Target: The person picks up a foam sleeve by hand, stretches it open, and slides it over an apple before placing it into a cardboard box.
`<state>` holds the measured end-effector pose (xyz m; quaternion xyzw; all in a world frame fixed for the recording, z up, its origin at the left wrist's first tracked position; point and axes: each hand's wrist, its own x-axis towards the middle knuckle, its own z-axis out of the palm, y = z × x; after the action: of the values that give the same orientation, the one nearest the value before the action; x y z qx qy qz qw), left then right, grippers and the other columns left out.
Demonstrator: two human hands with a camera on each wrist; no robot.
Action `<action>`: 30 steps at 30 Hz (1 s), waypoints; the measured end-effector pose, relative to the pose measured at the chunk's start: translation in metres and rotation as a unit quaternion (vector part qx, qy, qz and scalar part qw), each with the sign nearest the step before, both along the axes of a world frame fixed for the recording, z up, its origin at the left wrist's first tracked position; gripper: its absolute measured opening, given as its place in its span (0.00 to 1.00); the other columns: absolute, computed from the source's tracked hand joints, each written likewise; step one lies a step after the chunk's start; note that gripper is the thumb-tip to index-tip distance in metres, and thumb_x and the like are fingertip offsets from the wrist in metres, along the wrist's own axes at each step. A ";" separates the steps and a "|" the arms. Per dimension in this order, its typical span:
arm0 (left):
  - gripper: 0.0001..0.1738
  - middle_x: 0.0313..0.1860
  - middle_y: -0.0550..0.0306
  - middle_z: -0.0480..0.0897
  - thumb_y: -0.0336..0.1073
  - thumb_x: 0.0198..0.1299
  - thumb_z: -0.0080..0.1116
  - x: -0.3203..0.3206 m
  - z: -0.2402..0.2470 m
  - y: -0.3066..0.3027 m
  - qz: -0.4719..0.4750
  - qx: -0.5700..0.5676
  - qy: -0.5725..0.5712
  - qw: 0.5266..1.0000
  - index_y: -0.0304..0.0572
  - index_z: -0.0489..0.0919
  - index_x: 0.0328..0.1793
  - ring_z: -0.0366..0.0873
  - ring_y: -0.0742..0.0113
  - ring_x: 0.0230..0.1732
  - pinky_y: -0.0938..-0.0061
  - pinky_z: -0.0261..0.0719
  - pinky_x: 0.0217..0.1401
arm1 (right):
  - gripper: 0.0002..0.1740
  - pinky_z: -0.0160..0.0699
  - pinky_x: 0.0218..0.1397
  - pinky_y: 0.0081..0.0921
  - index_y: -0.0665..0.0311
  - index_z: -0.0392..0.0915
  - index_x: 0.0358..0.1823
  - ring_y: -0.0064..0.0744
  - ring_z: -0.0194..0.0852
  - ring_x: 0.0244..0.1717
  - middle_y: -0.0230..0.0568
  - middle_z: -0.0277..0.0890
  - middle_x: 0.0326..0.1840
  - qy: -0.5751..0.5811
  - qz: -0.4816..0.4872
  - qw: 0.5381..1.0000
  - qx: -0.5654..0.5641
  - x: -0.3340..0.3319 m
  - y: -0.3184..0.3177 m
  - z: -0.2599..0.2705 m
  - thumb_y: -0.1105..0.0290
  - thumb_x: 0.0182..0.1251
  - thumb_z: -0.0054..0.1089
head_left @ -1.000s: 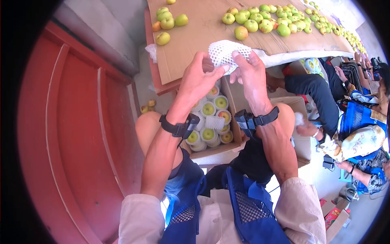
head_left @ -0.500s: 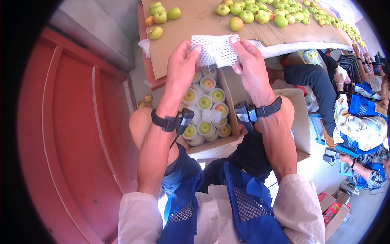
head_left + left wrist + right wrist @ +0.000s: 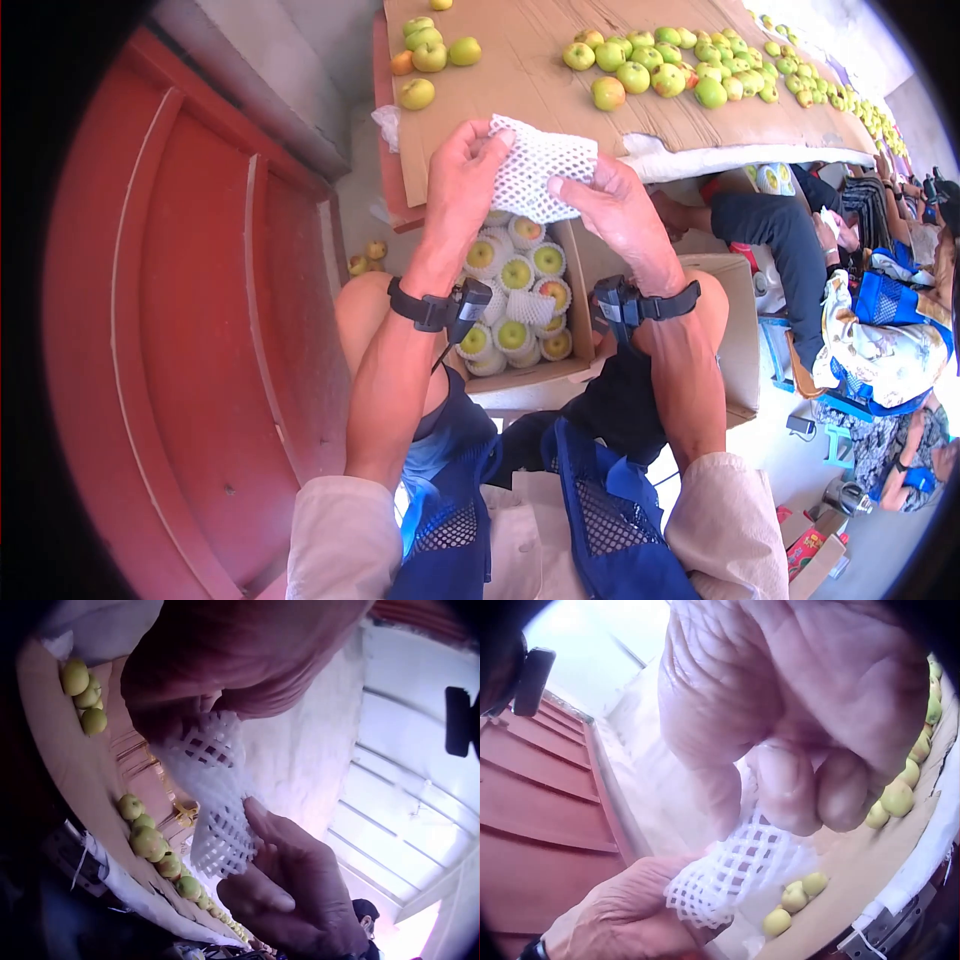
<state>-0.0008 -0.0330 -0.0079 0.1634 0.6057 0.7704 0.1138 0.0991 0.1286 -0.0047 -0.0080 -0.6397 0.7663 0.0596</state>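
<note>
A white foam fruit net (image 3: 540, 175) is stretched between the two hands above an open carton (image 3: 577, 262). The left hand (image 3: 463, 190) pinches its left edge, thumb on top. At its right side, the right hand (image 3: 625, 220) grips it with the thumb pressed on the mesh. In the left wrist view the net (image 3: 225, 832) looks twisted and holds no fruit. The right wrist view shows the mesh (image 3: 739, 866) running between both hands. Below, the carton holds several apples (image 3: 516, 272) in foam nets, with a loose foam net (image 3: 528, 307) lying over them.
A cardboard-covered table (image 3: 520, 60) stands ahead, bearing a long row of bare apples (image 3: 670, 80) and a small group at left (image 3: 430, 57). A red door (image 3: 200, 330) is on the left. Another carton (image 3: 735, 330) stands at the right, near other seated people (image 3: 880, 340).
The hands have turned and shifted the net; it was bunched, then spread wide, and now hangs slanted. The right thumb has moved lower on it. The head view has shifted slightly.
</note>
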 end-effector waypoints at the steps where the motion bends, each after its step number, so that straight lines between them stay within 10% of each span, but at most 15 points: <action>1: 0.14 0.44 0.58 0.84 0.36 0.74 0.59 -0.001 0.001 0.000 0.014 -0.004 -0.014 1.000 0.31 0.79 0.55 0.80 0.78 0.42 0.79 0.78 0.40 | 0.18 0.79 0.64 0.29 0.72 0.77 0.62 0.25 0.80 0.58 0.38 0.83 0.58 0.007 0.011 0.999 -0.035 -0.003 -0.004 0.004 0.78 0.73 0.60; 2: 0.14 0.45 0.57 0.85 0.37 0.74 0.59 -0.001 0.002 0.000 0.026 -0.008 -0.027 0.999 0.32 0.79 0.55 0.81 0.78 0.43 0.79 0.78 0.40 | 0.18 0.79 0.64 0.29 0.72 0.77 0.62 0.25 0.80 0.58 0.38 0.83 0.58 0.010 0.011 0.999 -0.032 -0.002 -0.005 0.010 0.78 0.73 0.60; 4: 0.19 0.46 0.56 0.85 0.44 0.75 0.57 0.001 0.006 -0.005 0.049 -0.042 -0.055 0.996 0.33 0.79 0.56 0.82 0.75 0.47 0.76 0.77 0.44 | 0.15 0.65 0.22 0.12 0.67 0.80 0.58 0.09 0.70 0.24 0.30 0.84 0.43 -0.032 -0.087 0.995 -0.048 0.006 -0.009 0.024 0.72 0.73 0.63; 7: 0.30 0.51 0.55 0.84 0.57 0.75 0.51 0.000 0.008 -0.010 0.064 -0.044 -0.028 0.997 0.34 0.78 0.60 0.80 0.69 0.54 0.69 0.74 0.53 | 0.11 0.57 0.16 0.12 0.64 0.80 0.53 0.09 0.62 0.17 0.29 0.82 0.39 -0.022 -0.137 0.987 -0.083 -0.001 0.006 0.009 0.70 0.74 0.64; 11: 0.31 0.60 0.56 0.80 0.57 0.73 0.57 0.009 0.008 -0.005 -0.187 -0.140 -0.045 0.971 0.37 0.76 0.66 0.75 0.70 0.63 0.74 0.72 0.57 | 0.08 0.58 0.16 0.12 0.62 0.81 0.50 0.10 0.64 0.17 0.29 0.82 0.39 0.001 -0.162 0.978 -0.135 -0.005 0.011 0.004 0.69 0.74 0.63; 24: 0.20 0.57 0.53 0.83 0.37 0.74 0.57 0.009 0.000 0.006 -0.080 0.190 -0.126 0.970 0.30 0.75 0.65 0.82 0.67 0.55 0.69 0.80 0.60 | 0.15 0.51 0.15 0.14 0.63 0.74 0.52 0.18 0.70 0.18 0.33 0.82 0.39 -0.092 -0.103 0.981 -0.139 0.001 -0.016 -0.015 0.64 0.72 0.67; 25: 0.20 0.57 0.53 0.83 0.37 0.74 0.57 0.009 0.002 0.005 -0.081 0.187 -0.128 0.971 0.30 0.75 0.65 0.82 0.67 0.55 0.69 0.80 0.60 | 0.22 0.68 0.26 0.15 0.66 0.72 0.57 0.22 0.78 0.30 0.36 0.82 0.43 -0.095 -0.124 0.985 -0.078 0.004 -0.013 -0.011 0.61 0.71 0.68; 28: 0.21 0.56 0.53 0.83 0.37 0.74 0.58 0.010 0.002 0.002 -0.069 0.157 -0.105 0.980 0.29 0.75 0.65 0.82 0.68 0.55 0.70 0.80 0.60 | 0.26 0.78 0.48 0.22 0.67 0.71 0.61 0.26 0.79 0.46 0.38 0.81 0.48 0.051 -0.275 0.942 0.186 -0.006 -0.018 -0.015 0.59 0.71 0.69; 30: 0.23 0.56 0.53 0.83 0.41 0.75 0.58 0.010 -0.001 0.002 -0.104 0.107 -0.067 0.986 0.29 0.76 0.66 0.81 0.69 0.54 0.71 0.79 0.59 | 0.22 0.78 0.49 0.22 0.68 0.73 0.58 0.25 0.79 0.46 0.38 0.82 0.48 0.051 -0.257 0.954 0.146 -0.008 -0.021 -0.017 0.63 0.70 0.68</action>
<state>0.0089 -0.0305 -0.0091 0.1848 0.4900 0.8241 0.2157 0.0909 0.1071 -0.0218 -0.1248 -0.7167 0.6229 0.2876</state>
